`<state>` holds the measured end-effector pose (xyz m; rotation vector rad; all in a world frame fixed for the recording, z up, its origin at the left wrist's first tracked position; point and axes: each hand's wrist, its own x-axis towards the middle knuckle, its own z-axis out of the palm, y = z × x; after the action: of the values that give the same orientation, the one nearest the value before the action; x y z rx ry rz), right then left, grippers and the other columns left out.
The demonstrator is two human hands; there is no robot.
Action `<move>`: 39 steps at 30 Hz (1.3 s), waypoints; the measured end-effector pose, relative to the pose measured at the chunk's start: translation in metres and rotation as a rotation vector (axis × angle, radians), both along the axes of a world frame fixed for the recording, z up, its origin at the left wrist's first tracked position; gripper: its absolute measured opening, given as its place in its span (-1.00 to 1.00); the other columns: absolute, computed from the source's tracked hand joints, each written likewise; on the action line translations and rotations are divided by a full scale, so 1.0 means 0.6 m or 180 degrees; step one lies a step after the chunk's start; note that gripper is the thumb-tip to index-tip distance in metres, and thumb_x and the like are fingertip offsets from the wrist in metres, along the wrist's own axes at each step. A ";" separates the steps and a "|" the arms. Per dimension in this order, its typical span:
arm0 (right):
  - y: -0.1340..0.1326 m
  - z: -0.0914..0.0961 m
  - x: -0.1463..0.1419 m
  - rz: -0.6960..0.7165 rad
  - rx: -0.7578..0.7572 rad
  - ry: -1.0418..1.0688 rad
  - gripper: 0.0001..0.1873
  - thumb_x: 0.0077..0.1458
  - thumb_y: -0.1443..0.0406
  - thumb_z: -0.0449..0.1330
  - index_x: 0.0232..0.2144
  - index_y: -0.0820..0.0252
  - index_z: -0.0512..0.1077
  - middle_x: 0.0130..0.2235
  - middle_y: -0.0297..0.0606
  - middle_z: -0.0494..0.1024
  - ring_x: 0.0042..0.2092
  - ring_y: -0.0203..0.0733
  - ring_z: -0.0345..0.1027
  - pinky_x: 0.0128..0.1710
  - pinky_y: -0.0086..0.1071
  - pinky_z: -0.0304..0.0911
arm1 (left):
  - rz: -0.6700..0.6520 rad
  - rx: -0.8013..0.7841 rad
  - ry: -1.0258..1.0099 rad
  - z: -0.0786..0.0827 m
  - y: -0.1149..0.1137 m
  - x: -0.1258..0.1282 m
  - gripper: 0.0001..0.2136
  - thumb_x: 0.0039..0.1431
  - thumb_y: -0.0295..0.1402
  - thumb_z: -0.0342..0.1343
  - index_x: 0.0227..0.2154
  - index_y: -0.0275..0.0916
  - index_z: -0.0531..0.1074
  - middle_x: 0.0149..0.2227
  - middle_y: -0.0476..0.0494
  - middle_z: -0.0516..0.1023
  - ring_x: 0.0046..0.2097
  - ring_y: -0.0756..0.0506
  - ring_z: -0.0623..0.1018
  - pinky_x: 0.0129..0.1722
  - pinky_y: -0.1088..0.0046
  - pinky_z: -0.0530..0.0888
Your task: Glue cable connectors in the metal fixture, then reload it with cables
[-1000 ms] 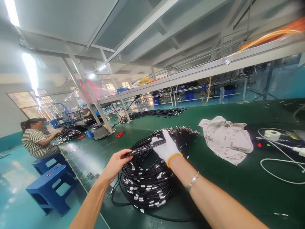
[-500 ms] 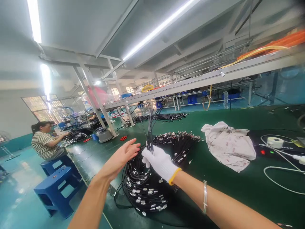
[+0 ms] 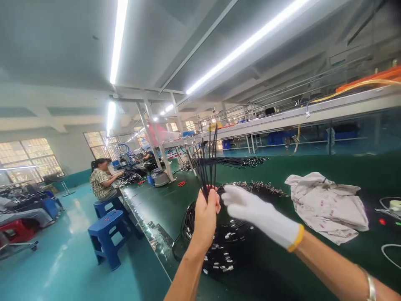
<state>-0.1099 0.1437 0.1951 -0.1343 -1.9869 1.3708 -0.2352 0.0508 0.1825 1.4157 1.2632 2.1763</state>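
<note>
My bare left hand (image 3: 206,207) is closed around a bundle of thin black cables (image 3: 207,167), which stick up and fan out above the fist. To its right, my right hand (image 3: 250,205), in a white glove with a yellow cuff, holds nothing; its fingers are stretched out, apart from the bundle. Below both hands a large coil of black cables with silver metal ends (image 3: 224,261) lies on the green table (image 3: 269,276). The left hand and forearm hide part of that coil.
A crumpled whitish printed cloth or bag (image 3: 327,207) lies at the right. More black cables (image 3: 238,161) stretch along the table's far side. Red-handled scissors (image 3: 181,184) lie near the shelf post. A seated person (image 3: 103,179) works at the left, behind a blue stool (image 3: 108,238).
The cable bundle has passed from my gloved right hand to my left hand, which has closed on it. The right hand has opened and drawn away rightward. My view has turned left.
</note>
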 end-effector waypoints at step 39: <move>-0.061 0.118 0.026 0.0317 0.0273 -0.0560 -0.52 0.08 -0.04 0.34 -0.14 0.21 0.56 -0.20 -0.18 0.59 -0.07 -0.05 0.47 -0.03 -0.26 0.40 | 0.0942 -0.0031 0.0734 0.085 -0.076 0.056 -0.77 0.35 -0.19 0.00 -0.21 -0.26 0.41 -0.22 -0.13 0.46 -0.20 -0.06 0.41 -0.19 0.48 0.35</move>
<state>-0.0941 0.1071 0.2656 -0.1215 -2.2215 1.3736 -0.2017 0.0052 0.2337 1.6013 1.6559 2.2312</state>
